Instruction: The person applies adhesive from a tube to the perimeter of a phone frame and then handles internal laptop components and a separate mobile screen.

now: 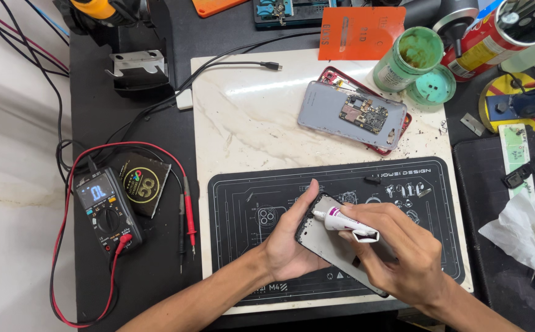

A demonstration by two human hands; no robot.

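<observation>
My left hand (292,243) cradles a phone frame (335,246) over the black mat (243,203). My right hand (396,252) pinches a small white glue tube (344,222), tip on the frame's upper edge. A multimeter (106,209) lies well left of my hands on the desk (138,276).

Viewpoint: one head-worn camera, above the bench, facing steeply down, almost straight onto the top.
Distance: close; both forearms enter from the bottom edge, and the left hand (289,243) and right hand (396,252) sit low in the frame, right of centre.
Centre: the marble slab (249,123) fills the middle, with the black work mat (243,203) across its lower half.
Left edge: a multimeter (107,209) at centre left.
Upper right: a green jar (410,58), with bench clutter cut off by the top and right edges.
Shared ground: only one view, so no overlap.
</observation>
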